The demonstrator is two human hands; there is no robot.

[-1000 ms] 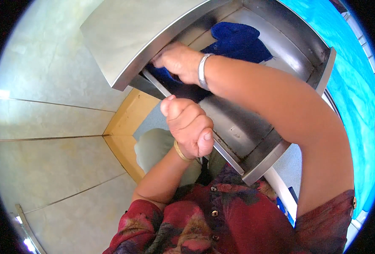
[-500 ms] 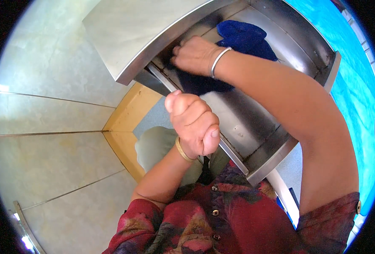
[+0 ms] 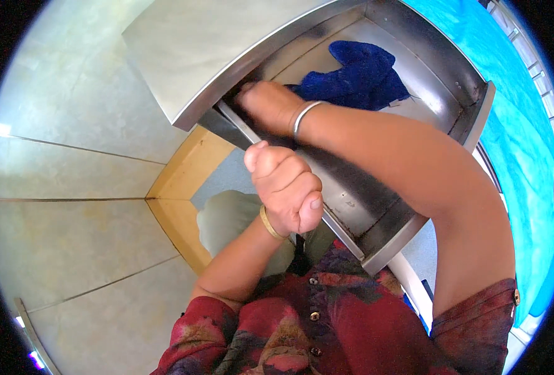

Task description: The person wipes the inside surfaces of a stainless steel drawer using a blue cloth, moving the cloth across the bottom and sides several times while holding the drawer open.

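Observation:
My left hand [image 3: 284, 187] is closed round the near metal rim of a stainless-steel drawer or tray [image 3: 392, 250]. The drawer is pulled out in front of me, tilted in the view. Inside it, at the left corner, my right hand [image 3: 267, 107] is curled and a little blurred, its fingertips low against the metal. A dark blue cloth [image 3: 358, 78] runs from behind this hand to the right and lies bunched on the drawer floor. The part at the fingers is hidden by the hand. Brownish grime shows along the drawer's seams.
A pale cabinet top [image 3: 196, 53] adjoins the drawer on the left. Marbled wall panels [image 3: 70, 169] with a yellow-tan skirting [image 3: 180, 178] stand at the left. A bright blue sheet [image 3: 530, 162] hangs at the right. My knee [image 3: 230, 219] is beneath the drawer.
My right hand has moved down and slightly left toward the drawer's corner. The cloth's dark lower part has been drawn away from below the wrist. My left hand keeps its hold.

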